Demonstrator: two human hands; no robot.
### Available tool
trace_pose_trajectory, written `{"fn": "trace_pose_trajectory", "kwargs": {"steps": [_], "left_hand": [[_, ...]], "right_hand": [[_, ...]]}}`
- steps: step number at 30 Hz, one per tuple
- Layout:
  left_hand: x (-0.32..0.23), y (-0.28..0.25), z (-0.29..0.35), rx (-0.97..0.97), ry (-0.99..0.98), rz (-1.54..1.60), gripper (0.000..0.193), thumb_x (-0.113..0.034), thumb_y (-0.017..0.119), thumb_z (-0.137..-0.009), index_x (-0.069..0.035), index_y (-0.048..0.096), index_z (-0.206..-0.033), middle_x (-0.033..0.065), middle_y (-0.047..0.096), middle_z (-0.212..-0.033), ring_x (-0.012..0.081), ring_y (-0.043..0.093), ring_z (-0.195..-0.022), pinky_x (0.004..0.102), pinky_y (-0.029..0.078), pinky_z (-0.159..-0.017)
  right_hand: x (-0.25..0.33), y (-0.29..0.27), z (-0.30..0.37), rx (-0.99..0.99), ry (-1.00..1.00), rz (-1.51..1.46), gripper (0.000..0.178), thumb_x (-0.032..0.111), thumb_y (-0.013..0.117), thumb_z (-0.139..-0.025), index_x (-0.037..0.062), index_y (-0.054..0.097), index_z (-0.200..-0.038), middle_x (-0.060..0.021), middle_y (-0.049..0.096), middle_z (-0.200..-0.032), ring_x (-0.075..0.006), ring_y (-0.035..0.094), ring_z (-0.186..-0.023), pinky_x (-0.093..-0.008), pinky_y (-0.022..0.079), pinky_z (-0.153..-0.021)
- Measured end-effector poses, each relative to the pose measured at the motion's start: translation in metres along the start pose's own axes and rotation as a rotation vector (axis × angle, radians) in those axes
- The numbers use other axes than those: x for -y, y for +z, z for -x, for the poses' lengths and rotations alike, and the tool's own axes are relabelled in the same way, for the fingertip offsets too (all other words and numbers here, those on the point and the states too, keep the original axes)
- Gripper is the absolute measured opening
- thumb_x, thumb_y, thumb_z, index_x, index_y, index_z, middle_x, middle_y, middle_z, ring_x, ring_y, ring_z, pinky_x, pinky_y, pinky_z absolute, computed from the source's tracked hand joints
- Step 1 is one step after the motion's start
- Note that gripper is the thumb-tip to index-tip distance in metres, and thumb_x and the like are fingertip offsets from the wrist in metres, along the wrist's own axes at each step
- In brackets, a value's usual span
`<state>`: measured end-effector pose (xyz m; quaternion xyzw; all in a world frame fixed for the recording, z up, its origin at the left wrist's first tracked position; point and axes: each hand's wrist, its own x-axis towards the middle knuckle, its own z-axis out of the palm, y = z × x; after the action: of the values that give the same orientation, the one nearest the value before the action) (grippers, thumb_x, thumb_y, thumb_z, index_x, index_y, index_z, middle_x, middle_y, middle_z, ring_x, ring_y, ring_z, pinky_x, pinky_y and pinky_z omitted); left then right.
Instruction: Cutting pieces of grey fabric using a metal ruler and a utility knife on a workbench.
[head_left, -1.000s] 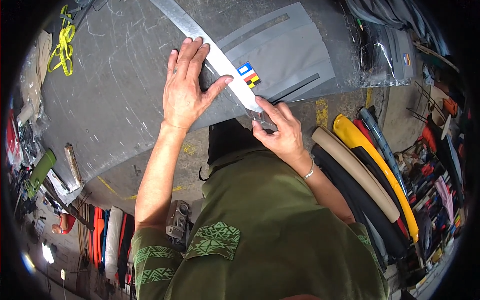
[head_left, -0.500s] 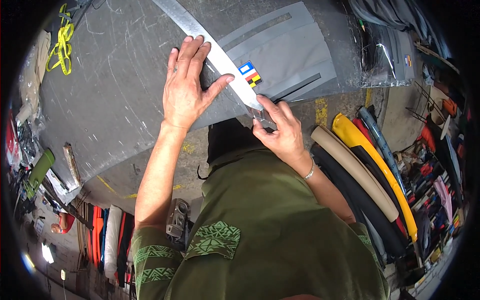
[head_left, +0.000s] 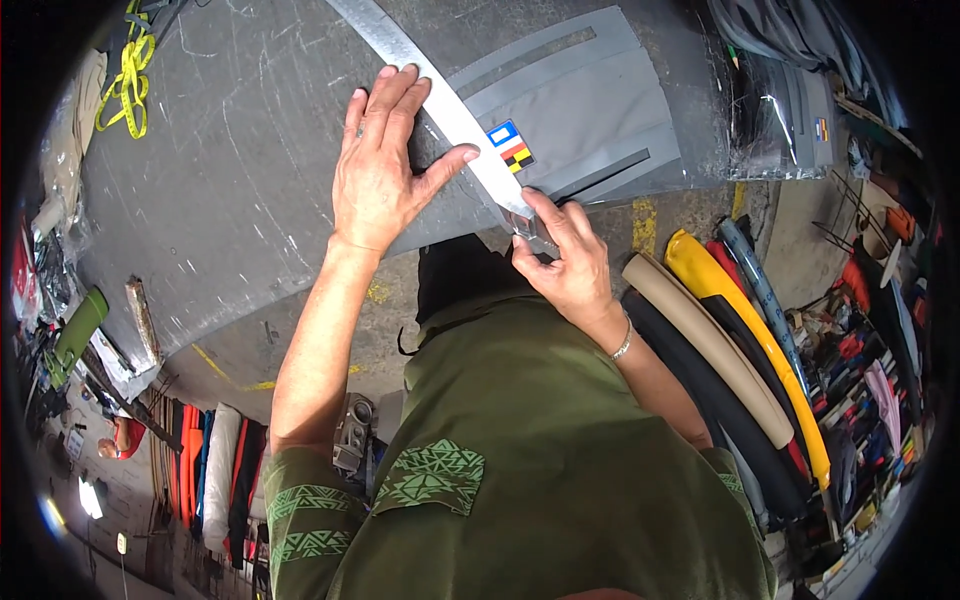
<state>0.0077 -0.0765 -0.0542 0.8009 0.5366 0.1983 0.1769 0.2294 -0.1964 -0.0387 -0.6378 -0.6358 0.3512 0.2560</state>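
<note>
A long metal ruler (head_left: 455,118) lies slantwise across the dark grey work table, over the left edge of a grey fabric panel (head_left: 590,95) with a small colourful flag patch (head_left: 511,146). My left hand (head_left: 380,185) lies flat, fingers apart, its fingertips and thumb pressing on the ruler. At the ruler's near end, by the table's front edge, my right hand (head_left: 570,255) pinches a clear, glossy plastic piece (head_left: 520,228) between thumb and forefinger. The forefinger touches the ruler's tip. Whether anything else is in that pinch is hidden.
A yellow measuring tape (head_left: 128,85) lies at the table's far left. Plastic-covered grey pieces (head_left: 790,115) and dark cloth (head_left: 800,30) are at the far right. Beige (head_left: 705,345) and yellow rolls (head_left: 750,345) stand right of me; more rolls (head_left: 222,475) are at the lower left.
The table, ruler, panel and both hands sit slightly farther right in view, together. My hands keep the same hold on the ruler and plastic piece.
</note>
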Motion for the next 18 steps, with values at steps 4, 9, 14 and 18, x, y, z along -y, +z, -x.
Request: {"fn": "trace_pose_trajectory", "kwargs": {"steps": [4,9,14,18], "left_hand": [[0.0012,0.0006,0.0016,0.015,-0.009,0.013,0.082,-0.05,0.084,-0.079,-0.008,0.056,-0.143,0.0084,0.052,-0.153,0.0277,0.04,-0.149,0.0519,0.028,-0.125],[0.0009,0.0007,0.0017,0.017,-0.012,0.009,0.082,-0.05,0.084,-0.079,-0.008,0.056,-0.143,0.0083,0.051,-0.153,0.0275,0.04,-0.149,0.052,0.028,-0.124],[0.0011,0.001,0.0005,-0.009,0.011,-0.024,0.078,-0.054,0.082,-0.079,-0.007,0.059,-0.137,0.0082,0.054,-0.149,0.0283,0.044,-0.146,0.0546,0.035,-0.12],[0.0013,0.0013,0.0009,-0.009,0.015,-0.026,0.078,-0.054,0.082,-0.08,-0.007,0.059,-0.137,0.0081,0.053,-0.149,0.0281,0.044,-0.146,0.0545,0.035,-0.12]], "right_hand": [[-0.001,0.0007,-0.0002,-0.009,0.003,-0.01,0.063,0.009,0.08,-0.076,0.0147,0.062,-0.137,-0.0104,0.057,-0.09,-0.0289,0.066,-0.075,-0.0415,0.056,-0.068],[-0.0035,0.0017,0.0008,-0.002,-0.004,-0.013,0.068,0.011,0.08,-0.075,0.016,0.06,-0.14,-0.0094,0.056,-0.09,-0.0298,0.066,-0.075,-0.0424,0.057,-0.069],[-0.0046,0.0022,0.0013,0.003,-0.002,-0.005,0.068,0.011,0.08,-0.075,0.016,0.06,-0.14,-0.0093,0.056,-0.091,-0.0303,0.066,-0.075,-0.0427,0.057,-0.068],[-0.005,0.0026,0.001,0.0,-0.006,-0.009,0.067,0.011,0.08,-0.075,0.0161,0.06,-0.14,-0.0093,0.057,-0.091,-0.0303,0.066,-0.075,-0.0425,0.057,-0.069]]}}
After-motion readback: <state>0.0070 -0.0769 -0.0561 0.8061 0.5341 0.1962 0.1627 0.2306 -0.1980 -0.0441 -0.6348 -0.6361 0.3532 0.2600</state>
